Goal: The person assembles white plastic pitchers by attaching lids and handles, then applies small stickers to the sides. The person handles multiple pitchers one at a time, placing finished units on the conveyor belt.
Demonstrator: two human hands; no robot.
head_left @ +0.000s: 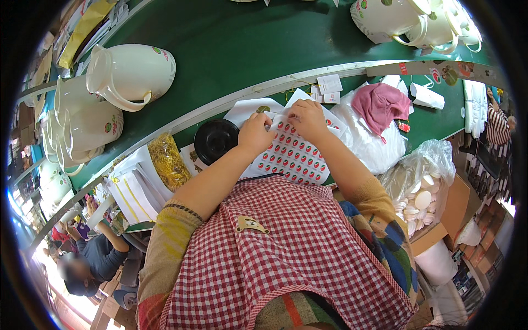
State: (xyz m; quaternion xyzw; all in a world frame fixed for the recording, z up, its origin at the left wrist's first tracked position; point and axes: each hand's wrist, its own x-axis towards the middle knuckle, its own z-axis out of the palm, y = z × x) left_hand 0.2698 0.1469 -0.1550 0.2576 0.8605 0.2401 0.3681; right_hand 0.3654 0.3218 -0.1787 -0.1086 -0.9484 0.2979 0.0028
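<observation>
Red labels [291,152] dot the sheet [325,171] under left hand [257,133] and right hand [308,119].

A round black dish [215,142] sits on the green counter [439,121], a bundle of yellow ties [166,160] to its left. At the right, a pink cloth [380,104] lies on white plastic [375,144]. Lower down, round white discs [422,199] lie in a clear bag [433,157] by cardboard [461,204]. At lower left is a person in a dark top [103,257].
</observation>
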